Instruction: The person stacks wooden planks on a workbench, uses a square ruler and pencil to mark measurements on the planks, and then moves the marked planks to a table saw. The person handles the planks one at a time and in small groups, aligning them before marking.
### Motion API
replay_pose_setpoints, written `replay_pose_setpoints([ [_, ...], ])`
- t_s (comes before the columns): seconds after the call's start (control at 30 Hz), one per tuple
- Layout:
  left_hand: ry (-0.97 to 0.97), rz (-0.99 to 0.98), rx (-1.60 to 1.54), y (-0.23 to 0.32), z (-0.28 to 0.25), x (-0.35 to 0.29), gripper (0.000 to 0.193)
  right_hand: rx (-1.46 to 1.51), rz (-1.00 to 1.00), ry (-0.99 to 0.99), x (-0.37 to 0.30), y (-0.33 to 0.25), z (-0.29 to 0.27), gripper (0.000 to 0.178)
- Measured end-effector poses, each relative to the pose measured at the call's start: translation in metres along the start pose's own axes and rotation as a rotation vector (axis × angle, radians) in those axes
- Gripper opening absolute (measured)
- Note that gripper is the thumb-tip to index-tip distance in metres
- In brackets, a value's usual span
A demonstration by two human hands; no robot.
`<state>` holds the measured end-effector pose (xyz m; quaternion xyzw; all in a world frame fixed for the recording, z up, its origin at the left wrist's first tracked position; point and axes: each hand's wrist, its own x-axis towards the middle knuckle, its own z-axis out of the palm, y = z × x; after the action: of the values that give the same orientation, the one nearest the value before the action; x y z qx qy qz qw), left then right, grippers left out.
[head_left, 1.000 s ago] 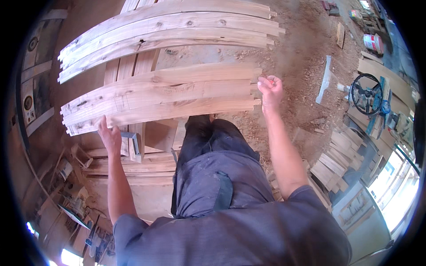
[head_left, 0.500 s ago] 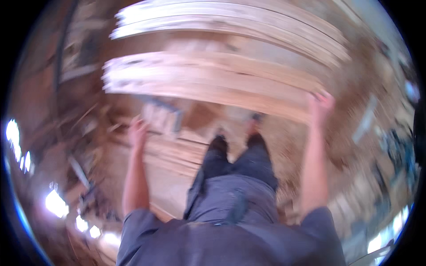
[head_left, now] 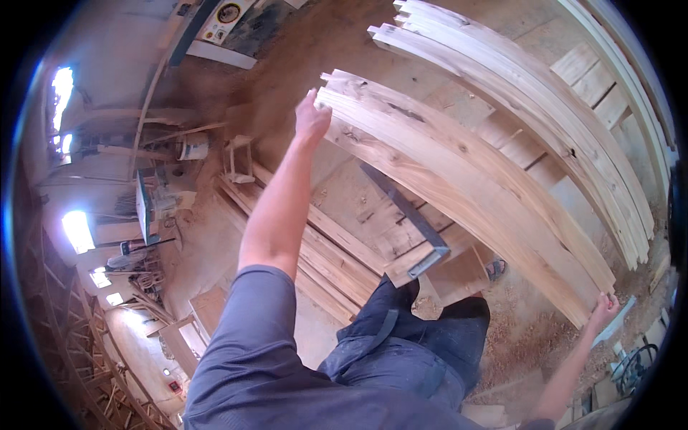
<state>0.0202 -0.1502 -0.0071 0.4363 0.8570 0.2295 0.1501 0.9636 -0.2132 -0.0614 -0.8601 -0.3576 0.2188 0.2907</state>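
Note:
Several pale, knotty wooden planks (head_left: 459,168) lie side by side in front of me, running from upper left to lower right, with cut tenons at their far left ends. My left hand (head_left: 313,120) is closed at that left end, on the near plank's corner; its fingertips are partly hidden. At the opposite end, my right hand (head_left: 605,311) has its fingers closed at the near corner of the same planks. Beneath them a dark metal bar (head_left: 405,208) slants over low wooden slats.
A second stack of planks (head_left: 523,93) lies beyond. Long timbers (head_left: 333,261) rest on the floor left of my legs. A white bucket (head_left: 193,147) and a small wooden frame (head_left: 239,159) stand farther left. Wood shavings cover the floor (head_left: 523,337).
My left hand has reached forward from beside the planks to their left end. My right hand stays by the right end. The view has turned left, so the planks now slant.

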Motion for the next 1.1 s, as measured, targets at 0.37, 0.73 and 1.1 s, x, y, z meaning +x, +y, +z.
replay_pose_setpoints([
  [0.37,-0.195,-0.146,-0.211,-0.025,-0.011,0.081,0.062,-0.231,-0.047,0.078,0.003,-0.016,0.002,0.049],
  [0.73,-0.275,-0.212,-0.129,0.034,-0.006,0.063,0.067,0.008,0.002,-0.037,-0.004,-0.007,-0.013,0.042],
  [1.1,-0.269,-0.005,0.304,0.041,0.001,0.073,0.070,-0.393,-0.098,0.009,-0.025,-0.024,-0.020,0.046],
])
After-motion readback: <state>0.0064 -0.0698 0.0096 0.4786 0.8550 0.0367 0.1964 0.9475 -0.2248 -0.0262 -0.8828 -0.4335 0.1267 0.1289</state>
